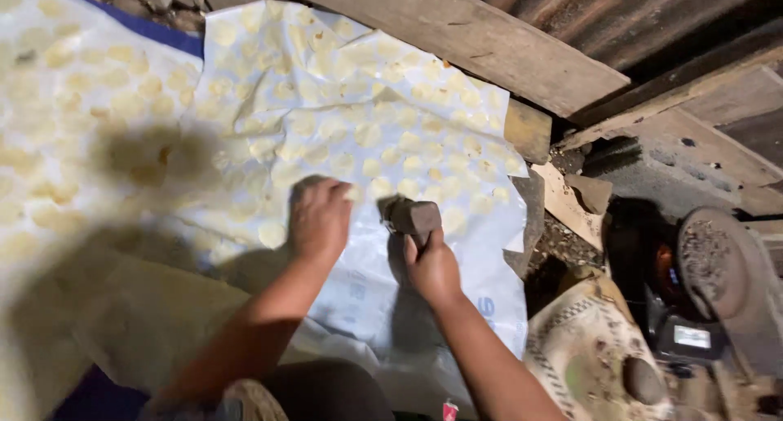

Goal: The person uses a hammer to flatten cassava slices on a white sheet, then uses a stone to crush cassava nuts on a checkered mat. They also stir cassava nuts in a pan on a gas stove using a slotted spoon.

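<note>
A white plastic sheet (424,299) lies spread over the floor beneath me, beside weathered wooden planks (465,37) and a corrugated metal wall (620,13). Pale round flattened discs (342,119) dot the sheet in rows. My left hand (320,219) presses flat, fingers spread, on the sheet near a disc. My right hand (432,268) grips the handle of a dark wooden mallet (413,217), its head just above the sheet between both hands.

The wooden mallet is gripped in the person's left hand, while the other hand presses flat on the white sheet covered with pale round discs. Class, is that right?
Not quite. The head view shows the wooden mallet in the right hand; the left hand presses on the white sheet among the pale round discs.
</note>
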